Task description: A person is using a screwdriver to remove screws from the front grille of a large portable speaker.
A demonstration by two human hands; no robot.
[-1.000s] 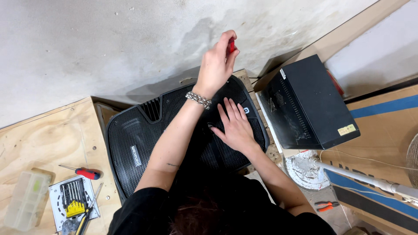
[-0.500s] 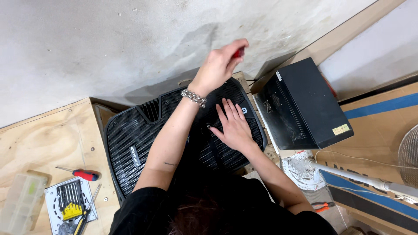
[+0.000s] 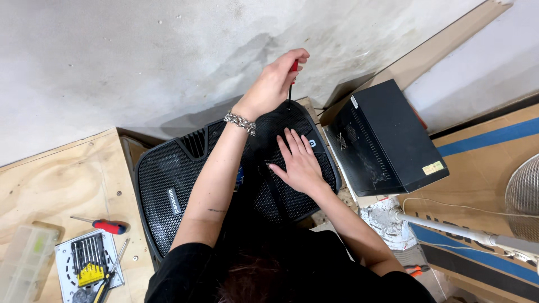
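Observation:
A large black mesh-fronted device (image 3: 168, 185) lies flat on a plywood bench (image 3: 62, 174) in the head view. My left hand (image 3: 274, 84), with a chain bracelet at the wrist, is shut on a red-handled screwdriver (image 3: 290, 94). The screwdriver stands upright with its tip on the device's far edge. My right hand (image 3: 300, 165) lies flat, fingers spread, on the mesh at the device's right half, holding nothing.
A black metal box (image 3: 382, 140) sits tilted just right of the device. On the left of the bench lie a second red screwdriver (image 3: 109, 226), a bit set (image 3: 90, 266) and a clear plastic case (image 3: 25, 264). A fan on a white pole (image 3: 449, 230) and cardboard (image 3: 483, 140) are at right.
My left hand has turned and come down with the screwdriver, now standing upright on the device's far edge. My right hand has stayed flat on the mesh.

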